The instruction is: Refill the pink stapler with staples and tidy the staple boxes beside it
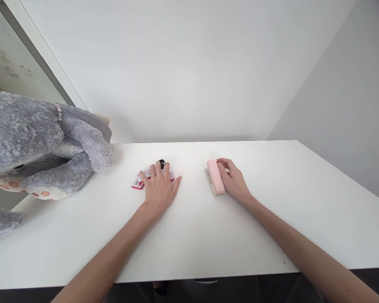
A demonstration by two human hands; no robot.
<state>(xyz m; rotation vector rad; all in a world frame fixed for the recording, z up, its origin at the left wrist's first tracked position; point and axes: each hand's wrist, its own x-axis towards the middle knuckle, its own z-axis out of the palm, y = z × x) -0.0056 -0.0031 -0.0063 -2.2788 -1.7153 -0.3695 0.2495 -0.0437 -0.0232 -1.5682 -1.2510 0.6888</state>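
Note:
My left hand [159,187] lies flat with fingers spread on a red and white card box [139,179] near the middle of the white table [189,235]. A small black object [161,163] sits just beyond its fingertips. My right hand [233,179] rests beside a pink stapler [215,177], its fingers curled around the stapler's right side and far end. The stapler lies on the table, pointing away from me.
A large grey plush toy [41,147] with pink paw pads lies on the table's left end. White walls stand behind and to the right of the table.

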